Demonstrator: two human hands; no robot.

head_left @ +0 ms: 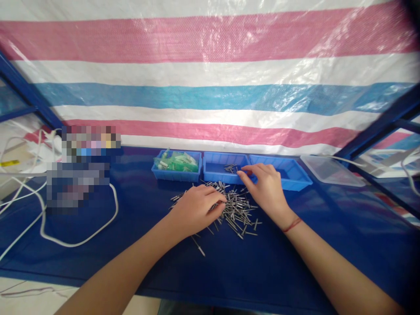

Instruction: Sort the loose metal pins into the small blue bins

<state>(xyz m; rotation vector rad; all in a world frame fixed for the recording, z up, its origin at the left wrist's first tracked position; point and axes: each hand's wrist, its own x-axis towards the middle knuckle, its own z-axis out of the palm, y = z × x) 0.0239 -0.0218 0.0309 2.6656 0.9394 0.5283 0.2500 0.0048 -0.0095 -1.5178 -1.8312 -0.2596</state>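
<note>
A loose pile of silver blind rivets (pixel 239 208) lies on the blue table, with a few strays in front of it. My left hand (pixel 197 209) rests over the left side of the pile, fingers curled and thumb drawn in; whatever is between the fingertips is hidden. My right hand (pixel 264 186) is at the front right corner of the middle blue bin (pixel 226 176), thumb and forefinger pinched on a small blind rivet (pixel 237 169). Inside that bin is a small group of rivets (pixel 230 167).
Left of the middle bin, another blue bin (pixel 177 176) holds green and clear plastic packets (pixel 180 162). A third blue bin (pixel 290 175) and a clear plastic lid (pixel 331 170) are to the right. White cables (pixel 78 243) curl across the table's left. A striped sheet (pixel 210 96) hangs behind.
</note>
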